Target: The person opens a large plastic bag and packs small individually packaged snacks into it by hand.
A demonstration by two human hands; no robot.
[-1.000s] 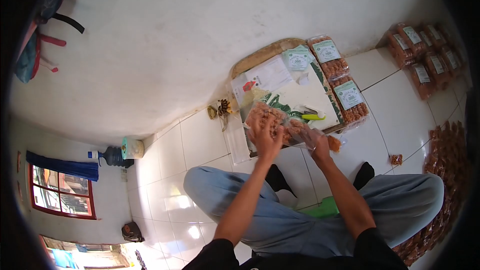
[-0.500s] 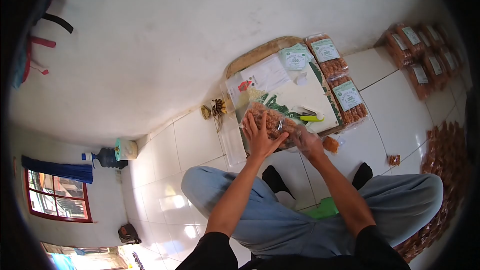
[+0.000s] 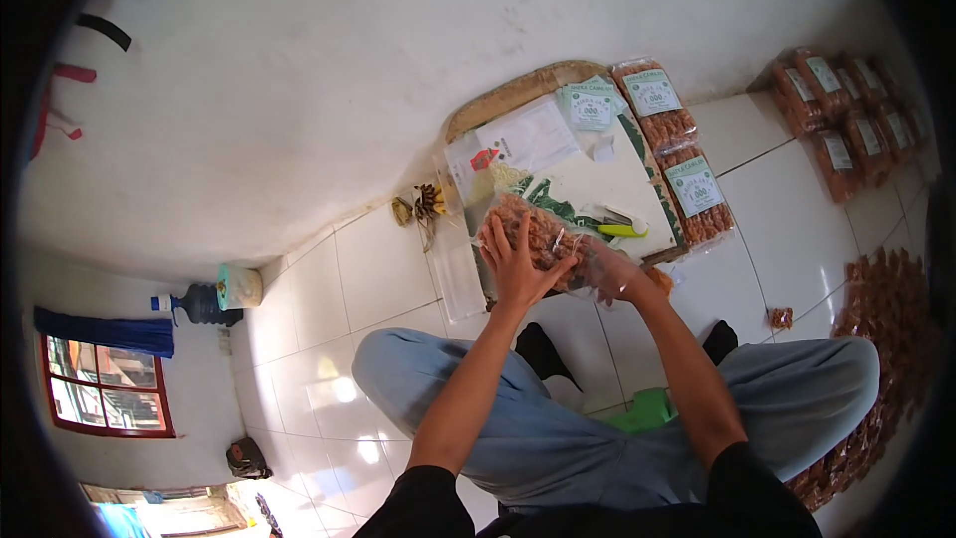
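Note:
A clear plastic bag of brown snacks [image 3: 538, 230] lies tilted over the near edge of a low board [image 3: 622, 179]. My left hand [image 3: 518, 264] is on its left part, fingers spread over the top and thumb toward the right. At the bag's right end, my right hand [image 3: 609, 271] reaches in at the plastic opening, its fingers partly hidden by the film. A green-handled cutter [image 3: 622, 229] rests on the board just beyond my right hand. Printed labels [image 3: 592, 108] lie stacked at the board's far side.
Two labelled snack packs [image 3: 696, 195] line the board's right side. More packs [image 3: 838, 151] are piled at the far right, above a heap of small packets [image 3: 886, 314]. One small packet [image 3: 782, 318] lies on the tiles. A green object [image 3: 647, 410] sits between my legs.
My left hand has shifted from the bag's middle to a spread hold on its left part. My right hand has moved left, further into the bag's opening. The view has turned slightly.

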